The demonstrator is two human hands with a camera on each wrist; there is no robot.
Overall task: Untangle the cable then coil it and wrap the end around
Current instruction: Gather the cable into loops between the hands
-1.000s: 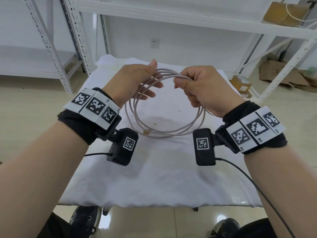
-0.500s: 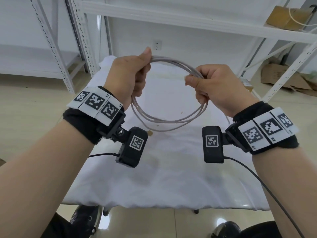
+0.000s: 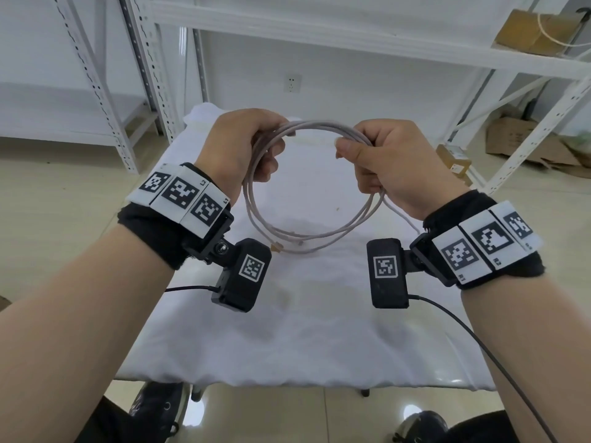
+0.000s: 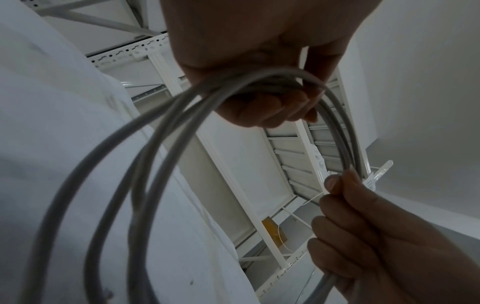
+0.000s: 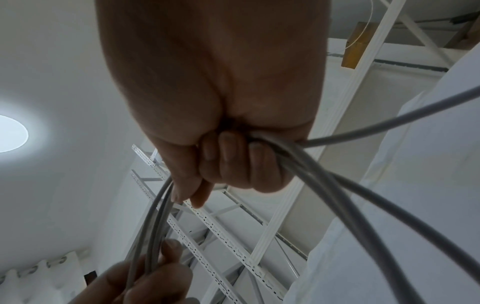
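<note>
Gripping the coiled cable point(image 3: 315, 199) at its upper arc, your left hand point(image 3: 238, 145) has its fingers curled round the bundled strands on the left side of the loop, thumb on top. Your right hand point(image 3: 393, 158) closes on the same bundle at the upper right, the thumb pressing the strands against the curled fingers. From the left wrist view, the strands pass through the left hand point(image 4: 262, 67) and fan downward in several grey loops of cable point(image 4: 155, 164), while the right hand point(image 4: 384, 242) clasps them further along. From the right wrist view, the right hand point(image 5: 221, 102) is fisted round the cable point(image 5: 350, 195), and the left hand point(image 5: 145, 281) shows below, pinching the strands between thumb and fingers.

Between your hands the cable arches in a short span; below them it hangs as a round coil of several turns, held in the air above the counter point(image 3: 303, 330), which is covered with a white cloth. A connector end point(image 3: 277, 247) pokes out at the bottom of the coil, near your left wrist camera. Another loose strand trails down beside your right wrist.

Beyond your hands stand white metal shelving racks point(image 3: 134, 75), with a cardboard box point(image 3: 531, 33) on the shelf above your right hand and more cardboard point(image 3: 524, 139) on the floor to its right.
</note>
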